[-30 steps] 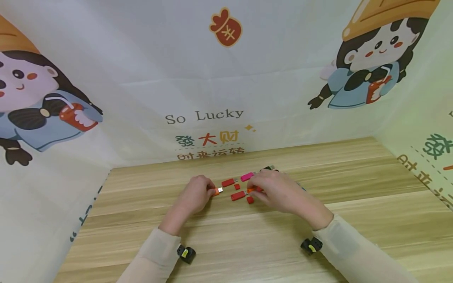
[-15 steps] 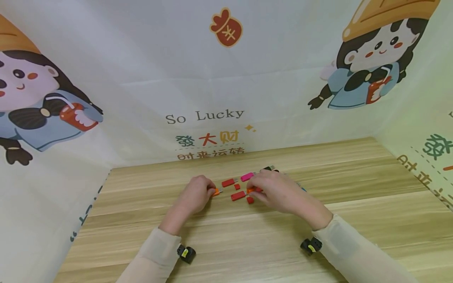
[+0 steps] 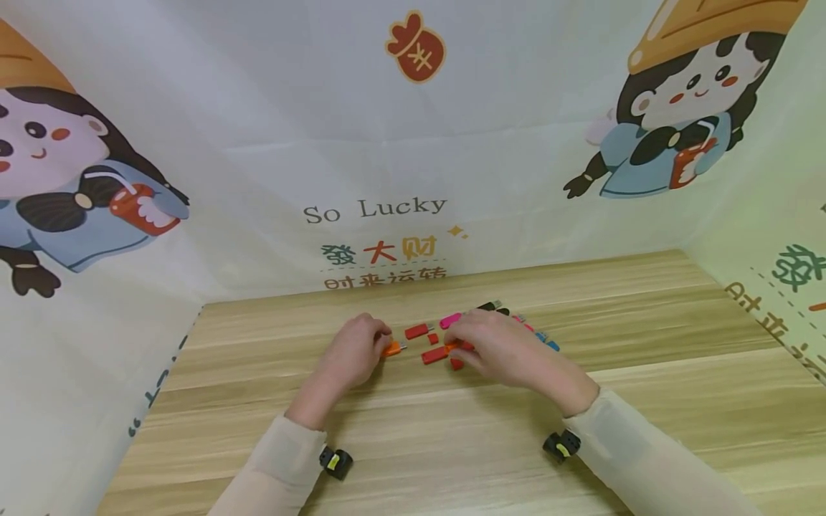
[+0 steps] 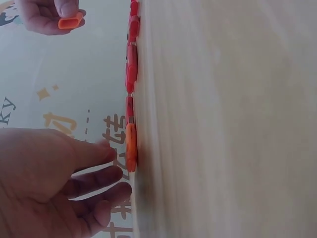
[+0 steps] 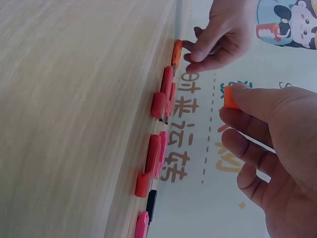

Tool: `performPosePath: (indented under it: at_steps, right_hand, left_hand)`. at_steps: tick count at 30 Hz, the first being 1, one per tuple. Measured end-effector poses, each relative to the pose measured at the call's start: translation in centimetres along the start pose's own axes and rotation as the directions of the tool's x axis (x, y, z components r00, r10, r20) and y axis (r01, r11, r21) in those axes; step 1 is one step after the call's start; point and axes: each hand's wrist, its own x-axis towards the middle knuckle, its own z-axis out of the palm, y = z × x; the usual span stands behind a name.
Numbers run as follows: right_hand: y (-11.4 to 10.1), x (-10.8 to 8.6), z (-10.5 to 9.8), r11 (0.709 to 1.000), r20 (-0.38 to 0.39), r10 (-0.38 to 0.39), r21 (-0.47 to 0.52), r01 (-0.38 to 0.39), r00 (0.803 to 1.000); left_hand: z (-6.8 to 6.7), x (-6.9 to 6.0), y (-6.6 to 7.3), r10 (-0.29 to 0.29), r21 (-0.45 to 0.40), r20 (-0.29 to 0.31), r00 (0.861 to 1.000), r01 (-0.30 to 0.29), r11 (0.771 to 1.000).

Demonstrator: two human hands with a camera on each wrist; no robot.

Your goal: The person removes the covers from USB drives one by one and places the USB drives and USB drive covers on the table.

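An orange USB stick lies on the wooden table at the left end of a group of sticks, its metal plug pointing right. My left hand is beside it; in the left wrist view the fingers are loosely bent and hold nothing. Between thumb and forefinger, my right hand pinches a small orange cap, raised off the table with its hollow end visible in the left wrist view. Two uncapped red USB sticks, one farther back and one nearer, lie between the hands.
Loose red caps, one behind and one in front, lie near the red sticks. A pink stick, a black stick and blue pieces are farther right, partly hidden by the right hand. Printed cloth walls the table's back.
My left hand has let go of the orange USB stick, which now lies flat, and drawn slightly back. The right hand, still pinching the orange cap, has shifted slightly left.
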Motion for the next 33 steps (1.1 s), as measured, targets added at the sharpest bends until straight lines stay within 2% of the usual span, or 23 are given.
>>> performPosePath:
  at_steps: [11,18,23,33]
  right_hand:
    - [-0.3,1.5,0.6,0.999,0.034,-0.022,0.039,0.021,0.999]
    - [-0.7,2.6,0.7,0.997,0.101,0.022,0.077,-0.029,0.995]
    - [-0.9,3.4,1.0,0.994,0.13,0.053,0.088,-0.065,0.99]
    - [-0.8,5.0,2.3,0.995,0.177,0.061,0.066,-0.074,0.982]
  left_hand:
    - [-0.6,-1.2,0.3,0.008,0.04,-0.089,0.996,-0.005,0.999]
    - [-0.9,-2.1,0.3,0.031,0.064,-0.178,0.984,-0.02,0.998]
    - [-1.3,-2.7,0.4,0.029,0.079,-0.204,0.979,-0.013,0.997]
    - [-1.7,-3.8,0.7,0.054,0.112,-0.255,0.965,-0.026,0.993]
